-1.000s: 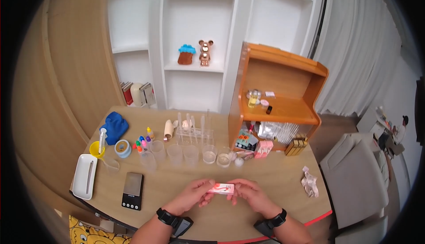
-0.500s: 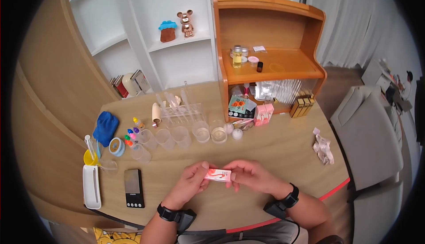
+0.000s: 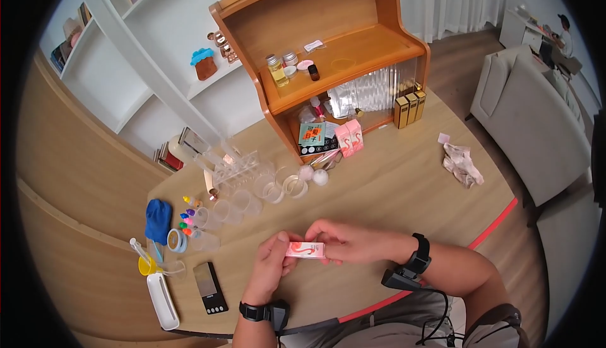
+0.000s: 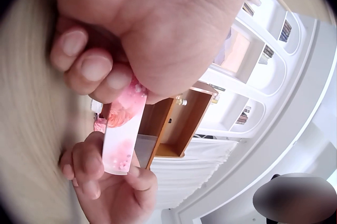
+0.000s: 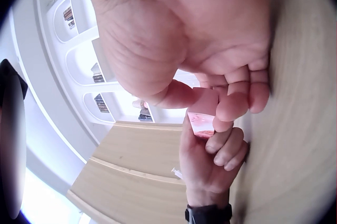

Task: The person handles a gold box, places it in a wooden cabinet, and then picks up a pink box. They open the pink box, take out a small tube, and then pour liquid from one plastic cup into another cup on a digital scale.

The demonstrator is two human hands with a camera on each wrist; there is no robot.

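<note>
A small pink-and-white box with a flamingo print [image 3: 305, 250] is held between both hands over the front of the table. My left hand [image 3: 270, 263] grips its left end, thumb on top and fingers curled behind. My right hand [image 3: 356, 242] pinches the other end, its thumb and fingertips around the end face. In the left wrist view the long printed side of the box [image 4: 122, 132] shows, spanning from one hand to the other. The pale pink end of the box [image 5: 204, 102] lies between my right thumb and fingers in the right wrist view.
Clear cups [image 3: 245, 203], a test tube rack [image 3: 237, 172] and dropper bottles stand left of centre. Nearer the left edge are a black scale [image 3: 211, 288] and a white tray [image 3: 163, 304]. A wooden cabinet [image 3: 344, 51] stands behind; crumpled pink wrap [image 3: 462, 165] lies right.
The head view has turned to the right and tilted, so the table and cabinet appear shifted left. Both hands keep hold of the box; my right hand has changed its angle at the box end.
</note>
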